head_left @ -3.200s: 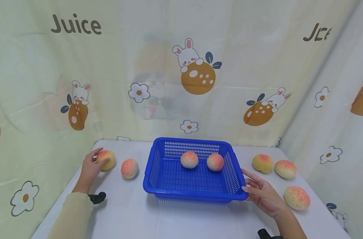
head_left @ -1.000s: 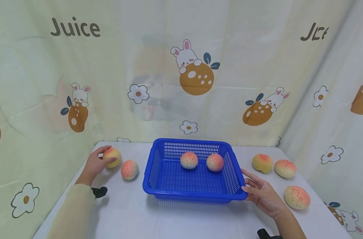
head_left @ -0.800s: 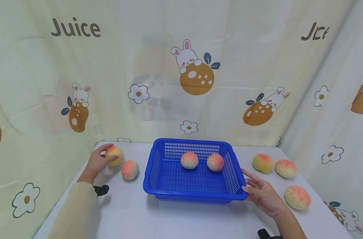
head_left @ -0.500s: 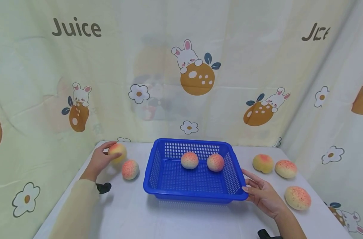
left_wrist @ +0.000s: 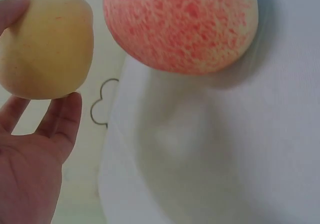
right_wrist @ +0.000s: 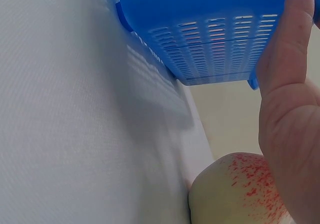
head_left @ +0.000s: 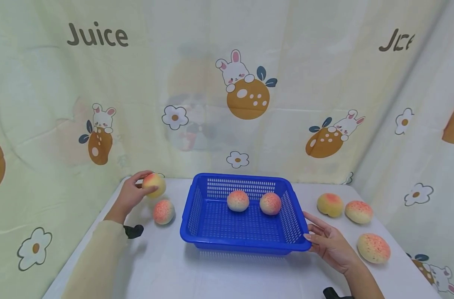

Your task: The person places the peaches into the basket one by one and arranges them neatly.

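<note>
My left hand (head_left: 131, 194) holds a yellow peach with a red blush (head_left: 155, 187) between thumb and fingers, above the table's back left. In the left wrist view the fingers (left_wrist: 65, 116) press the underside of that peach (left_wrist: 50, 49). Just below it on the table lies a pink speckled peach (head_left: 163, 211). My right hand (head_left: 333, 247) grips the near right corner of a blue plastic basket (head_left: 245, 245), thumb on the rim. Two speckled peaches, one left (head_left: 238, 201) and one right (head_left: 270, 204), rest inside the basket. The right wrist view shows the basket's slotted side (right_wrist: 215, 39).
On the right side of the white table (head_left: 227, 278) lie a yellow peach (head_left: 330, 204) and two speckled ones, one behind (head_left: 359, 211) and one nearer (head_left: 374, 248). A printed curtain (head_left: 197, 83) hangs behind the table and along both sides.
My left hand has lifted the yellow peach off the table and carried it right and back, past the pink speckled peach. The right hand and basket have stayed in place.
</note>
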The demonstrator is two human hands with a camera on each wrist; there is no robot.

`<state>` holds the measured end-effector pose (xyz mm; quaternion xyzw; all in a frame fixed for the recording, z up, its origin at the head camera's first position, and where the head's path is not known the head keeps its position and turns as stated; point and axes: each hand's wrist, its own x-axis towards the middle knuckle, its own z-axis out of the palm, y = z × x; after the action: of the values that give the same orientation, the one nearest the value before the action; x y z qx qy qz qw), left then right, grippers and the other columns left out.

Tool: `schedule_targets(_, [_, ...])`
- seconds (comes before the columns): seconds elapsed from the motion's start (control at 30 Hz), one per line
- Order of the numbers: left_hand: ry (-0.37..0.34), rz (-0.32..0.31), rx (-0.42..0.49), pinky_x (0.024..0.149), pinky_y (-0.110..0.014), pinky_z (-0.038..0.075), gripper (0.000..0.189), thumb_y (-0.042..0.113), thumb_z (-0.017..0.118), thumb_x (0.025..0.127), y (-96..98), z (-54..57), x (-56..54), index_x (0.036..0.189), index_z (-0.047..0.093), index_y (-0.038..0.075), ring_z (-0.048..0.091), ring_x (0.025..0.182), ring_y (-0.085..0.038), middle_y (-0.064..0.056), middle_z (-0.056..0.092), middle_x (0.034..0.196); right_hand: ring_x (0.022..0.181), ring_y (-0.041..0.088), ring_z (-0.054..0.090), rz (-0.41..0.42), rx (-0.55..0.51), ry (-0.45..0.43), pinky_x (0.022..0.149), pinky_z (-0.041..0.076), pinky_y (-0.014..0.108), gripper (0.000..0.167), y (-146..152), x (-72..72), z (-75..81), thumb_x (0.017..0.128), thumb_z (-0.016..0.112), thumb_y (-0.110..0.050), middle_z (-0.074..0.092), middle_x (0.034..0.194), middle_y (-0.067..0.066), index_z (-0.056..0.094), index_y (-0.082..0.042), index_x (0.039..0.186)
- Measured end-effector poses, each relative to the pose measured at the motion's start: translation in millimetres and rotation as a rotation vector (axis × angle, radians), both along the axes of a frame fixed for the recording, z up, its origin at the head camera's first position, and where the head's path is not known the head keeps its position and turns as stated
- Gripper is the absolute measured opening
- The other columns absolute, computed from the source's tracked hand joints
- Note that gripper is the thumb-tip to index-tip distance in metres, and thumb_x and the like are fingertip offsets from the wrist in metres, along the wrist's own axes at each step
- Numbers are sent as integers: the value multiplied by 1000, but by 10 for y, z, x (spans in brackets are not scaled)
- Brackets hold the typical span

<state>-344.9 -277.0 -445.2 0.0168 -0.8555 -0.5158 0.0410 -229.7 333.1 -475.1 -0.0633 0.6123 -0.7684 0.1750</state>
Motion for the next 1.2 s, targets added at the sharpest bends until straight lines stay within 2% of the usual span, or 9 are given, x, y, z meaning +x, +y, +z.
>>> schedule_targets(0.43, [28,-29,-34,104,-52,51,69,41,78,90,106,97,-46,150,49,25,49,131,-39,-12,46,154,106,16,73,6,1,4,93,60,37,60,2,19,24,105,54,-5,70,118,-2,38,-27,158])
schedule_targets(0.83, [66,-62,-61,93,-40,55,67,43,80,88,226,181,-77,146,53,25,54,124,-35,-10,51,147,107,16,73,-6,23,-4,93,60,38,66,2,2,7,104,55,-5,70,119,-2,28,-22,162])
schedule_targets(1.2, [47,-114,-111,95,-46,55,69,46,82,85,352,235,-153,145,54,27,53,125,-36,-9,55,145,107,17,74,-9,25,-12,92,60,38,65,4,1,6,104,55,-5,70,120,-2,30,-22,162])
